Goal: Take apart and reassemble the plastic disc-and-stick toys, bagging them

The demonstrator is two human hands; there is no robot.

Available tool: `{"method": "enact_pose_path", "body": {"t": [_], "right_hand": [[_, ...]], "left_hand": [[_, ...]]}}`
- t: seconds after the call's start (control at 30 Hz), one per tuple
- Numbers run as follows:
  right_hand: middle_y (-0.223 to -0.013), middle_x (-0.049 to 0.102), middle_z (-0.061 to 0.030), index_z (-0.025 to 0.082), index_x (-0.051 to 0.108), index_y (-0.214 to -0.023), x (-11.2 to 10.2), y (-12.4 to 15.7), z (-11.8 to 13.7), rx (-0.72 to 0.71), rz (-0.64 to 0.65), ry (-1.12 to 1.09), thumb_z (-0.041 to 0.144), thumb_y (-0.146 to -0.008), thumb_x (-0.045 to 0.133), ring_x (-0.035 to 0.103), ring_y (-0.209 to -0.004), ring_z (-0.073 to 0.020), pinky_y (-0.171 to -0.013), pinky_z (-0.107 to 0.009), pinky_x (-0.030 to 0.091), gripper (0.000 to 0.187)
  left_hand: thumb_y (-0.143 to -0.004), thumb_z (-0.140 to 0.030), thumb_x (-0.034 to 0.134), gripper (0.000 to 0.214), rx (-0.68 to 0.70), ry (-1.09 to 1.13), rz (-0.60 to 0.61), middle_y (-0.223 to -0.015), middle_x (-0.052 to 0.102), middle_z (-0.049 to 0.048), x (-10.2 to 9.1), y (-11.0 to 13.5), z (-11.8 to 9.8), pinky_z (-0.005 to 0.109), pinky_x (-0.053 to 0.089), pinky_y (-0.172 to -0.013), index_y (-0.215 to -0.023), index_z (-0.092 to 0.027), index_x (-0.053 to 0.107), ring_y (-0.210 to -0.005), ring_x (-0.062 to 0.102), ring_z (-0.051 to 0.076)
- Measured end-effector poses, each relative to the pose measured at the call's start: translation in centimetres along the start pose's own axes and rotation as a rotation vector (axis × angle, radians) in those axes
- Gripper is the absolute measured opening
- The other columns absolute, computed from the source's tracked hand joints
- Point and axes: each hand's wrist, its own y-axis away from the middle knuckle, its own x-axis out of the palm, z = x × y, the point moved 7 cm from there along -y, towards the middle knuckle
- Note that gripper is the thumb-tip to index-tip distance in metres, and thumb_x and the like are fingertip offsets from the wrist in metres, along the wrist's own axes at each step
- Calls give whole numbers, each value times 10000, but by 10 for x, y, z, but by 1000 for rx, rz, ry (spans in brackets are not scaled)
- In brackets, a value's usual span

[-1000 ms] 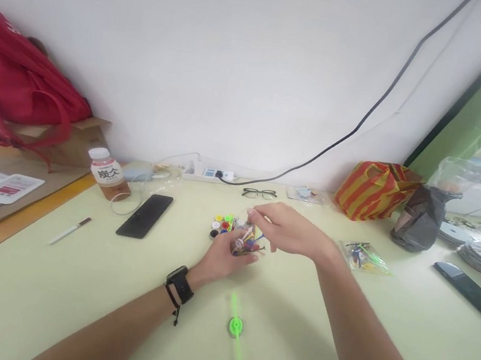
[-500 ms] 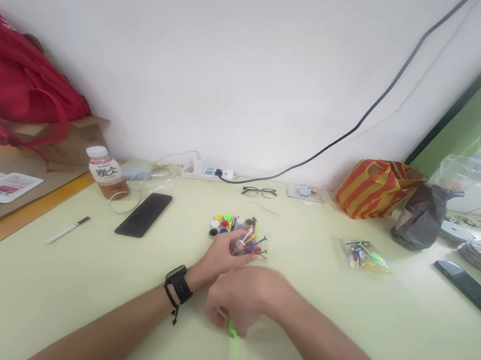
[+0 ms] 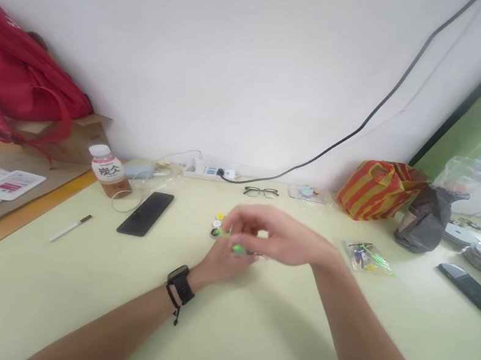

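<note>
My right hand [image 3: 270, 235] is above my left hand, its fingers closed on a thin bright green plastic strip [image 3: 238, 248]. The strip is blurred. My left hand [image 3: 221, 263], with a black watch [image 3: 180, 284] on its wrist, rests low over the table, and its fingers are mostly covered by the right hand. Its thumb shows in part; the earlier picture has it curled round a bunch of small coloured plastic strips. Just beyond the left fingers stand small round coloured pieces, among them a yellow one [image 3: 219, 217] and a white one [image 3: 217, 224].
On the table's left are a phone [image 3: 145, 213], a drink bottle [image 3: 108, 171] and a pen [image 3: 70, 228]. Glasses [image 3: 261, 192] and a power strip [image 3: 209, 172] lie near the wall. To the right are a clear bag of coloured pieces [image 3: 366, 257], a striped bag [image 3: 378, 192] and a dark phone [image 3: 474, 295].
My right hand has moved up and away from me with the green strip, from in front of my left hand to over its fingers. My left hand has stayed about where it was.
</note>
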Motion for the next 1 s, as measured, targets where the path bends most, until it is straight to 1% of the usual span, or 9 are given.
{"method": "enact_pose_path", "body": {"t": [0.07, 0.17, 0.27, 0.4, 0.5, 0.6, 0.67, 0.77, 1.0], "right_hand": [[-922, 694, -23, 197, 658, -1180, -31, 9, 0, 3, -230, -65, 216, -959, 594, 601, -718, -121, -635, -235, 493, 231], [-974, 689, -43, 182, 662, -1051, -59, 21, -11, 39, -447, -104, 290, -950, 626, 548, -624, -92, -584, -239, 486, 152], [-967, 709, -54, 184, 616, -933, -71, 26, -20, 41, -519, -116, 322, -933, 649, 583, -622, -98, -591, -252, 507, 142], [-865, 741, -54, 184, 629, -922, -79, 32, -20, 60, -609, -24, 323, -912, 677, 644, -665, -135, -617, -262, 538, 148], [-826, 744, -56, 170, 692, -888, -76, 32, -14, 72, -605, 111, 317, -910, 679, 675, -694, -159, -637, -271, 550, 149], [-885, 753, -62, 169, 735, -858, -69, 28, -7, 57, -600, 232, 292, -907, 667, 688, -739, -169, -664, -275, 550, 148], [-903, 751, -58, 172, 738, -874, -66, 26, -5, 40, -631, 257, 257, -894, 661, 684, -756, -168, -691, -278, 554, 116], [-842, 733, -37, 178, 718, -940, -63, 24, -5, 40, -665, 256, 207, -870, 644, 666, -727, -161, -691, -279, 547, 106], [-726, 685, -42, 189, 711, -840, -52, 20, -10, 201, -623, 507, 154, -854, 581, 603, -679, -174, -633, -284, 444, 135]], "left_hand": [[-823, -372, 812, 252, 19, 19, 80, -961, 777, 79, 7, -1, -4, 395, 595, -834, -1000, -195, 785, -890, 722, 265], [-872, -350, 778, 263, 34, 39, 132, -1089, 770, 96, 11, -1, -7, 383, 579, -904, -1068, -176, 773, -1004, 718, 269], [-867, -341, 787, 276, 19, 20, 133, -1101, 771, 92, 10, -1, -6, 365, 573, -912, -1078, -165, 767, -1027, 714, 265], [-871, -351, 780, 257, 14, -15, 122, -1068, 775, 87, 9, -1, -4, 353, 574, -865, -1048, -166, 755, -988, 719, 261], [-854, -349, 794, 262, 4, -35, 82, -1008, 777, 77, 7, -1, -1, 360, 574, -832, -1035, -169, 738, -944, 723, 260], [-837, -349, 805, 258, 31, -107, -15, -946, 775, 52, 0, 0, -1, 366, 565, -817, -1022, -184, 736, -884, 716, 246], [-835, -348, 802, 234, 59, -158, -76, -923, 771, 39, -5, 1, -3, 368, 558, -806, -1001, -196, 737, -861, 708, 240], [-834, -328, 795, 198, 68, -183, -119, -903, 763, 31, -8, 1, -5, 371, 553, -782, -984, -215, 732, -836, 703, 240], [-823, -332, 788, 182, 55, -233, -160, -813, 735, 24, -8, 0, -7, 346, 507, -676, -908, -220, 673, -722, 653, 213]]}}
